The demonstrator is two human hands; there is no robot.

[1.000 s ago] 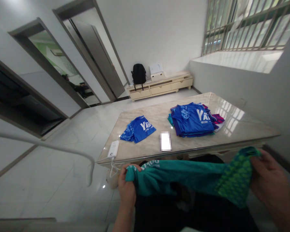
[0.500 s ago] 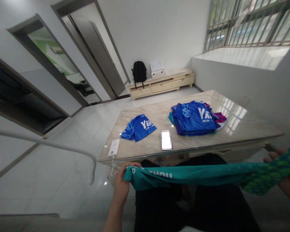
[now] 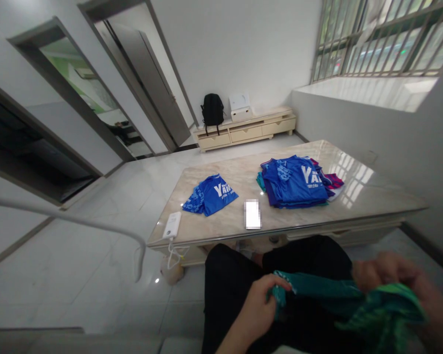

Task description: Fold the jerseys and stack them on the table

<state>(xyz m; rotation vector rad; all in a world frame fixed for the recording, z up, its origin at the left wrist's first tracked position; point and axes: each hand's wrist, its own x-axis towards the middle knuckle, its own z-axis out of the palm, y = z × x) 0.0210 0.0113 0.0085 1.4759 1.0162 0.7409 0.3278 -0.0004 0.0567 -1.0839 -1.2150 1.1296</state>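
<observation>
**Teal jersey gathered over the lap, both hands closed on its edges**

The teal jersey (image 3: 328,300) lies bunched across the person's lap, close under the camera and short of the table's near edge. It looks like thin, slick sports fabric: light, limp and likely to slide or sag wherever it is not held, so a hem or seam seems a surer hold than the loose middle. The left hand (image 3: 260,305) has its fingers curled tight and pinches the left edge of the cloth. The right hand (image 3: 387,273) is blurred, yet its fingers look closed over the green patterned end, which is crumpled beneath it.

Beyond the knees, on the marble table (image 3: 372,196), sit a white power bank (image 3: 172,225) at the near left corner, a folded blue jersey (image 3: 211,193) and, further right, a stack of jerseys (image 3: 297,182). Well behind, a black backpack (image 3: 212,110) rests on a low cabinet (image 3: 245,131) against the wall.
</observation>
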